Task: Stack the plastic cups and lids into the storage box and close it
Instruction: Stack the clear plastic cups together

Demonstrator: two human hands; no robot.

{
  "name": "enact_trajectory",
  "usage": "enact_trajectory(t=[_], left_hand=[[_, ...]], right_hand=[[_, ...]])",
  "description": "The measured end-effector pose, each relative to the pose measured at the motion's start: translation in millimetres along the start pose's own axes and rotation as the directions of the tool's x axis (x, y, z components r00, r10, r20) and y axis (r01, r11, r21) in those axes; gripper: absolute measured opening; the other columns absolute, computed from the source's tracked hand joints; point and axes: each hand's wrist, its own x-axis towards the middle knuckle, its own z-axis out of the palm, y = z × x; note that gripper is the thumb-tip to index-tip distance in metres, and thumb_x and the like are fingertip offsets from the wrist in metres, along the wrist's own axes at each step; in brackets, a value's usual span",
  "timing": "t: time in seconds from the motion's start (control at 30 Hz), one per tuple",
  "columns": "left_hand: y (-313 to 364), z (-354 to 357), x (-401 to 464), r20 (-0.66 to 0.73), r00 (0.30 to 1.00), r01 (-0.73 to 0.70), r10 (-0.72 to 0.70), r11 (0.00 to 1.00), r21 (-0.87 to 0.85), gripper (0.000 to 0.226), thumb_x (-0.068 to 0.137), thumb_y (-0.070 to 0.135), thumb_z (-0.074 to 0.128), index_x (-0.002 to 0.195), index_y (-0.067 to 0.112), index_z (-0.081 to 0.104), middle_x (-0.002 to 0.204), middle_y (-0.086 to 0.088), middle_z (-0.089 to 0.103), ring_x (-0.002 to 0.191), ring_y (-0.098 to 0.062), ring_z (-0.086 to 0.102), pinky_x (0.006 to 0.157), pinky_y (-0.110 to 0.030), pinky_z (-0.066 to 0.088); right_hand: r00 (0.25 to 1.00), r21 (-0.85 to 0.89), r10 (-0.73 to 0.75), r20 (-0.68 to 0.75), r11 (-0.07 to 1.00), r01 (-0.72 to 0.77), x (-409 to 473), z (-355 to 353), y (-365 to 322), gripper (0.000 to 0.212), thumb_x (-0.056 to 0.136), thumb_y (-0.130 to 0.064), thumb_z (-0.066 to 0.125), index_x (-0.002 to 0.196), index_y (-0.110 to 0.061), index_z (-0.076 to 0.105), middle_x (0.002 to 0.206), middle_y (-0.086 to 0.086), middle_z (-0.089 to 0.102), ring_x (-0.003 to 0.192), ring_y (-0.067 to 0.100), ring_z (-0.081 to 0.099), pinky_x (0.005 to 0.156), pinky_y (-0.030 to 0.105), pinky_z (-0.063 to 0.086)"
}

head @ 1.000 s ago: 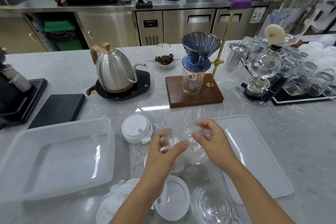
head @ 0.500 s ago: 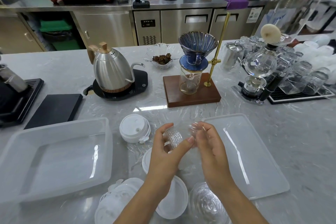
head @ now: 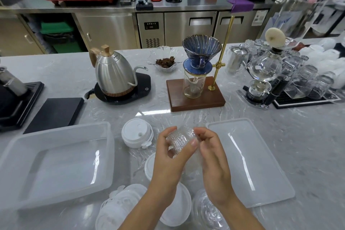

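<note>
The cup (head: 180, 139), clear and thin, was pinched between the left hand (head: 170, 157) and right hand (head: 212, 157), right of the empty box (head: 56, 164); squeezing harder risked crushing it.

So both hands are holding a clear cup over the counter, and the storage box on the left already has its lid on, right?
Not quite. The head view shows the storage box open and empty; its lid lies flat on the counter to the right. The rest holds: the left hand and right hand both hold the clear cup above the counter.
</note>
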Motion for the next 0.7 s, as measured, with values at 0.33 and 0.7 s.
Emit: enact_trajectory(t=[0.33, 0.7], left_hand=[[4, 6, 0, 0.002, 1.0, -0.031, 0.031, 0.999, 0.044, 0.064, 0.053, 0.051, 0.083, 0.114, 0.046, 0.062, 0.11, 0.001, 0.067, 0.111, -0.03, 0.066, 0.096, -0.049, 0.051], [1, 0, 8, -0.097, 0.995, -0.021, 0.016, 0.999, -0.044, 0.054, 0.059, 0.038, 0.085, 0.109, 0.031, 0.065, 0.098, 0.0, 0.076, 0.094, -0.019, 0.073, 0.078, -0.039, 0.062]], right_hand=[[0.999, 0.004, 0.005, 0.049, 1.0, -0.005, 0, -1, -3, 0.025, 0.09, -0.033, 0.056, 0.109, -0.029, 0.071, 0.119, 0.009, 0.066, 0.114, 0.036, 0.062, 0.1, 0.046, 0.051], [0.962, -0.21, -0.021, 0.272, 0.974, 0.081, -19, 0, 7, 0.061, 0.091, -0.022, 0.058, 0.149, -0.031, 0.04, 0.155, -0.004, 0.042, 0.148, 0.017, 0.035, 0.121, 0.041, 0.03]])
